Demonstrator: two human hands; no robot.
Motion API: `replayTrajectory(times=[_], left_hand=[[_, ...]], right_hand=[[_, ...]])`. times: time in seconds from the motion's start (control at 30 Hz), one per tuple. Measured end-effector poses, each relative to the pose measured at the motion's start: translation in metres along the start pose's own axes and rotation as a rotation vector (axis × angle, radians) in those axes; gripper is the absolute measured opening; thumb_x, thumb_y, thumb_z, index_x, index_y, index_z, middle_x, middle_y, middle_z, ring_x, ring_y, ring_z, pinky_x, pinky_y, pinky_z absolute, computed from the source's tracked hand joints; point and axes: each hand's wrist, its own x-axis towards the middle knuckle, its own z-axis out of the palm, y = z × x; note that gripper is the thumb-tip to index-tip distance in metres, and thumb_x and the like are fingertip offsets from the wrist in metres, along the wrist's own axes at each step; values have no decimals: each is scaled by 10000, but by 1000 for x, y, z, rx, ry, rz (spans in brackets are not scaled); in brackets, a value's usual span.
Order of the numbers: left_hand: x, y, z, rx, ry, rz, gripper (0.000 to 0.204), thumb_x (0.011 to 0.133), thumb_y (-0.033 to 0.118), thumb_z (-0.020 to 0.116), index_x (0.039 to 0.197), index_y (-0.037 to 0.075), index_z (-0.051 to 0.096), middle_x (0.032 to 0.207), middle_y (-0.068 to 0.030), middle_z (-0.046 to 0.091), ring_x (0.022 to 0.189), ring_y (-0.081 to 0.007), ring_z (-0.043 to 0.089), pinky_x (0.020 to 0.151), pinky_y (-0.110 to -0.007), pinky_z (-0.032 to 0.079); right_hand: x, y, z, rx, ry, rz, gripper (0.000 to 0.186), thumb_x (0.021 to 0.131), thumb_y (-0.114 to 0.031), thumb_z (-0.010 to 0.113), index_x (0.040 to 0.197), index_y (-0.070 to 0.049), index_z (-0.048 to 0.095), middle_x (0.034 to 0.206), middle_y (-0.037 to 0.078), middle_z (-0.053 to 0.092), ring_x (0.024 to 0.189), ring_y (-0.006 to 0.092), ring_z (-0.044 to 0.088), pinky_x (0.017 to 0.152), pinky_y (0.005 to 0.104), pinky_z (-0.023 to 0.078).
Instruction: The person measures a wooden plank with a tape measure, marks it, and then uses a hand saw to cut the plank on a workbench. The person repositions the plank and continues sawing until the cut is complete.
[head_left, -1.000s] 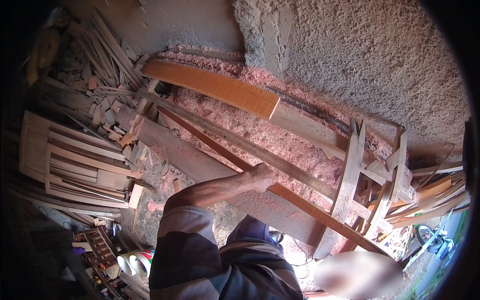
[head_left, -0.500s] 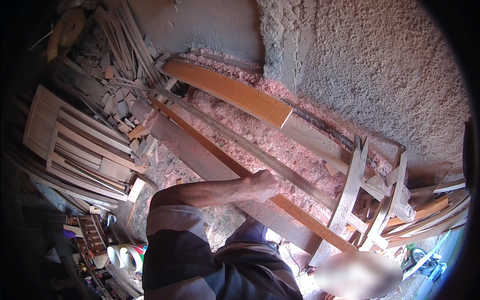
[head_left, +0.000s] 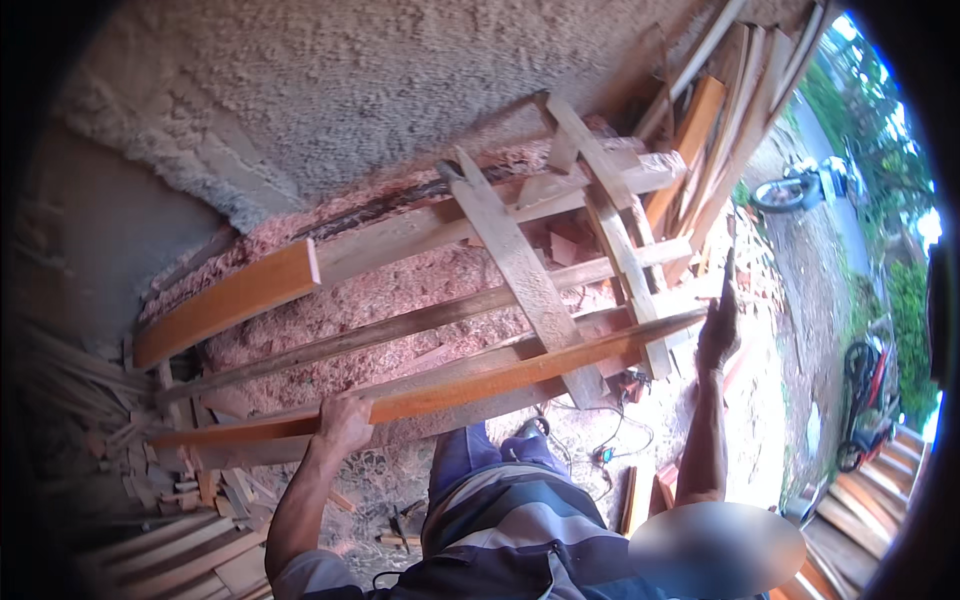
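A long, narrow orange-brown wooden plank (head_left: 500, 376) lies across a rough wooden frame, sloping up to the right. My left hand (head_left: 343, 425) is closed around its edge, left of the middle. At the plank's right end is my right hand (head_left: 718, 325), its palm against the end and its fingers stretched out away from me. Behind the plank, a shorter, wider orange board (head_left: 230, 300) rests on the back rail at the left. Two pale crosspieces, one of them a curved slat (head_left: 520, 265), lie over the rails at the right.
Pinkish shavings (head_left: 300, 350) fill the space between the rails, against a rough wall (head_left: 330, 100). Timber strips (head_left: 735, 130) lean at the far right. Offcuts (head_left: 140, 470) lie at the left. A cable (head_left: 615, 440) crosses the floor near my feet. Motorcycles (head_left: 800, 192) stand outside.
My view has swung to the right, bringing the outdoors into sight. My right hand now shows at the plank's right end. My left hand still grips the plank.
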Motion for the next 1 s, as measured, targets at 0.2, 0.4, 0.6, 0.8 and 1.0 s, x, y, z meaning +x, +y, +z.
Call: replayTrajectory(times=[0.2, 0.4, 0.6, 0.8, 1.0], left_hand=[[8, 2, -15, -38, -18, -17, 341, 756, 267, 830, 1007, 64, 721, 916, -203, 736, 946, -388, 722, 840, -510, 563], [41, 74, -15, -58, 13, -23, 513, 798, 321, 827, 1193, 45, 649, 1061, -204, 722, 1022, -411, 698, 900, -509, 560], [127, 197, -6, -266, 235, 239, 568, 830, 337, 810, 1255, 75, 539, 1082, -219, 711, 1049, -424, 692, 878, -545, 557], [162, 283, -14, -277, 356, 356, 509, 864, 332, 774, 1217, 72, 515, 1069, -237, 715, 1027, -443, 698, 842, -560, 561], [172, 288, -17, -239, 334, 367, 582, 868, 367, 761, 1298, 73, 499, 1052, -241, 731, 987, -471, 703, 822, -571, 553]], right_hand=[[-16, -62, -81, -122, -8, -4, 516, 995, -101, 650, 1496, -112, 530, 1503, 170, 551, 1372, 339, 551, 1111, 407, 471], [-79, -84, -171, -62, 3, -219, 441, 969, -139, 710, 1375, 14, 627, 1358, 244, 649, 1216, 380, 668, 989, 434, 549], [-160, -120, -211, 550, -120, 85, 489, 966, -173, 731, 1381, 48, 601, 1329, 219, 676, 1223, 302, 675, 1015, 371, 524], [-205, -139, -221, 712, -256, 244, 530, 931, -112, 738, 1412, 43, 578, 1269, 210, 703, 1167, 251, 688, 1007, 347, 509], [-221, -151, -230, 698, -226, 280, 538, 909, -120, 768, 1391, 46, 597, 1261, 218, 712, 1146, 252, 708, 966, 341, 537]])
